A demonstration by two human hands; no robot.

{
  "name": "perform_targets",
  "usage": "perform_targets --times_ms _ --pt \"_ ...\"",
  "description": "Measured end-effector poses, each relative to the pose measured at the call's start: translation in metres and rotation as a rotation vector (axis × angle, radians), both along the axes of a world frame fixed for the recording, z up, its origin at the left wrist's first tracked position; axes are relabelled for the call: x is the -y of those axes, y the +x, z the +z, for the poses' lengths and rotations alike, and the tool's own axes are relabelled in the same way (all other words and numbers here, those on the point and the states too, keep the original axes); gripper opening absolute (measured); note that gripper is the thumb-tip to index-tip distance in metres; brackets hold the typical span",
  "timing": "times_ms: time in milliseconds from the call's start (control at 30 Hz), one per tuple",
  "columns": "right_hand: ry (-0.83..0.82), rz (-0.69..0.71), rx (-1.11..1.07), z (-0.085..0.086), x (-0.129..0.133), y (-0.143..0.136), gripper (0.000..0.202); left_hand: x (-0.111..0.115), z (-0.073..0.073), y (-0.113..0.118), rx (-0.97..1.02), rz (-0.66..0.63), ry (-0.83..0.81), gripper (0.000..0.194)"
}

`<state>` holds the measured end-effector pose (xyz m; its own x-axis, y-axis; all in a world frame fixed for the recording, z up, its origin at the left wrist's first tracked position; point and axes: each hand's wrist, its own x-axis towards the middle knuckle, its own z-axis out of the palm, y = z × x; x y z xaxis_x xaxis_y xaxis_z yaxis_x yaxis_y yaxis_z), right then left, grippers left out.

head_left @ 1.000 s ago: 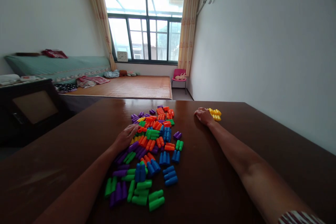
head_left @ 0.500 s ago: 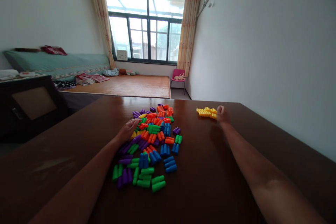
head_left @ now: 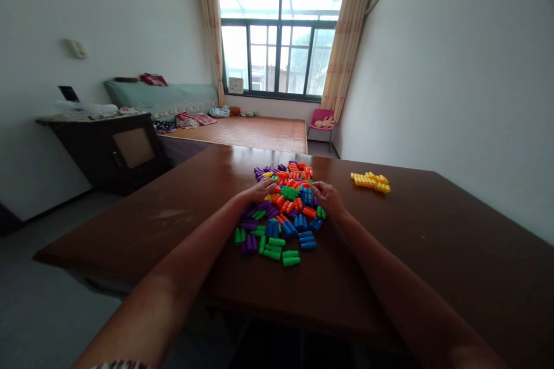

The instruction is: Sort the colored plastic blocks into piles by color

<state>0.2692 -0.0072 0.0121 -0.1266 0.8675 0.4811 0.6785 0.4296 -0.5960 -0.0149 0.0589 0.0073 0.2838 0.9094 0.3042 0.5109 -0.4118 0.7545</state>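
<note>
A pile of bullet-shaped plastic building blocks (head_left: 288, 206), in orange, green, blue, purple and some yellow, lies on the brown table. Many sit side by side in twos and threes. My left hand (head_left: 261, 190) rests at the pile's left edge, fingers stretched over the blocks there; its fingertips are partly lost among them. On the opposite side, my right hand (head_left: 328, 197) reaches the pile beside the blue blocks (head_left: 306, 195), fingers slightly bent and apart, with nothing visible in them. Farther right, a group of yellow blocks (head_left: 371, 181) lies apart from both hands.
The dark brown table (head_left: 402, 230) has its near edge below my forearms. Beyond it stand a bed (head_left: 259, 132) with a mat, a pink chair (head_left: 322, 120) and a window. A dark cabinet (head_left: 104, 141) is at the left.
My right hand has left the yellow group and moved left to the pile. My left hand stays at the pile's left side. The camera view has turned left.
</note>
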Motion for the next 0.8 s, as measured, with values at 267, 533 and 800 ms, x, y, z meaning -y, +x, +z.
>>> perform_targets --times_ms 267,533,800 --pt "0.131 0.096 0.197 -0.014 0.022 -0.002 0.029 0.023 0.014 -0.062 0.079 -0.082 -0.226 0.055" --pt "0.155 0.103 0.214 -0.020 0.012 0.000 0.027 0.035 0.035 -0.062 -0.141 -0.375 -0.097 0.035" --pt "0.174 0.093 0.208 -0.017 0.018 0.001 0.026 0.040 0.030 -0.069 -0.068 -0.285 -0.293 0.037"
